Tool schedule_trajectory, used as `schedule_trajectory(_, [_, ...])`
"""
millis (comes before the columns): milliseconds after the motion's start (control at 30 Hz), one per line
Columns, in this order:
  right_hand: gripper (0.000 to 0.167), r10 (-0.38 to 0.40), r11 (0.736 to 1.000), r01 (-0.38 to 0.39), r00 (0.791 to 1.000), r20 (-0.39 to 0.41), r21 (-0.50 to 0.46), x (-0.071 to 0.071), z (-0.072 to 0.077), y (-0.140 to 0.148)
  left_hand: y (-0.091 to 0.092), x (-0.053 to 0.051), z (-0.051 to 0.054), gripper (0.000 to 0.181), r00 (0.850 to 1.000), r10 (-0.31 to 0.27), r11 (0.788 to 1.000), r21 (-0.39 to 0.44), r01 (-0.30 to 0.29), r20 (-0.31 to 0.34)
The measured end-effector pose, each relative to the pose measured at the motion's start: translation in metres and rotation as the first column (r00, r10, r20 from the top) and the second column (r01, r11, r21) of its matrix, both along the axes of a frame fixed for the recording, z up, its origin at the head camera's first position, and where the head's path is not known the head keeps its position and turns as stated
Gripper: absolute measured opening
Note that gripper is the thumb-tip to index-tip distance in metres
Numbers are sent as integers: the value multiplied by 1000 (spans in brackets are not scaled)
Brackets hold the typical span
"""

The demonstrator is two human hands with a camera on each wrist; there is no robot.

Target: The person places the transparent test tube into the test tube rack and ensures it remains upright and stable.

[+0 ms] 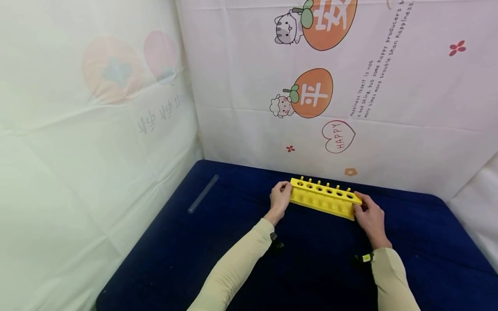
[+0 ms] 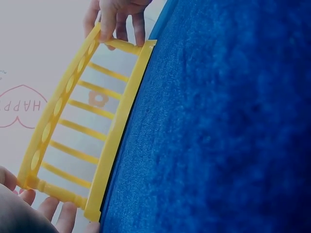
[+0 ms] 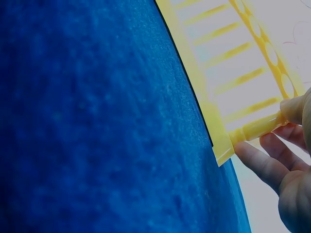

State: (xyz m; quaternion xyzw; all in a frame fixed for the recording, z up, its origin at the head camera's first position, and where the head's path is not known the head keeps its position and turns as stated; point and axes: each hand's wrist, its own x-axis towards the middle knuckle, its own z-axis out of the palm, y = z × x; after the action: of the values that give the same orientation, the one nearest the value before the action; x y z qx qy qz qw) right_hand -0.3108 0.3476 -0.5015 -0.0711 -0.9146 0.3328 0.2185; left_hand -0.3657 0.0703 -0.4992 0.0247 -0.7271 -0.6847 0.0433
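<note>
Left hand [image 1: 279, 198]: we grip the yellow rack [image 1: 324, 201] by its left end | right hand [image 1: 370, 215]: we pinch its right end | place: near the blue tabletop's [image 1: 175, 246] far edge | handling: we should keep both ends level, pressure even

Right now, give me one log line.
left hand: holds yellow rack, left end; right hand: holds right end; clear tube: on blue table

A long yellow plastic rack [image 1: 323, 204], its upper bar pierced by six round holes and backed by a row of six slim pegs, is held at both ends, base downward, near the far edge of the dark-blue, cloth-covered desk [image 1: 167, 246].
</note>
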Motion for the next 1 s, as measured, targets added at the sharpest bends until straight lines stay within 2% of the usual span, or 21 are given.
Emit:
schedule_trajectory(500, [42,5,1000,-5,1000,-2,-10,-4,0,-5,-6,2,3,22,1000,-10,1000,-8,10,0])
schedule_trajectory(1000, [43,55,998,-54,998,15,-23,-8,0,-10,-14,3,1,21,999,40,999,-35,-40,11])
